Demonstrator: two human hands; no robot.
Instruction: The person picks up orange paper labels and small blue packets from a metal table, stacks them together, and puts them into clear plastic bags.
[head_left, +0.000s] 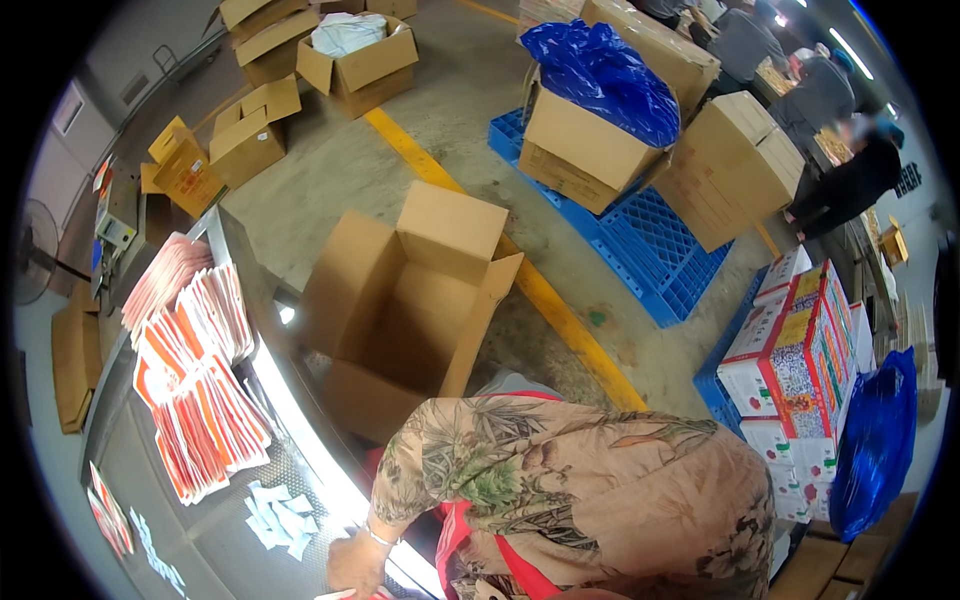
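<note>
My right hand [355, 565] is low in the view at the metal table, below a patterned sleeve and a thin wrist band. Its fingers look bent, and the lower edge cuts off their tips. White and red flat pieces show just beneath it; what it grips is hard to make out. My left hand is out of view. Close to the right hand lies a loose pile of small pale blue packets [280, 518]. Farther along the table, fanned stacks of red and white flat pouches [195, 405] overlap. More pale packets [155, 555] and pouches [110, 510] lie at the far left.
Beside the metal table [215, 550] an open carton [415, 310] stands on the floor. Blue pallets [660, 250] bear cartons [585, 140] and a blue plastic liner [610, 75]. Printed boxes [800, 350] are stacked at right. Several people work at the back right.
</note>
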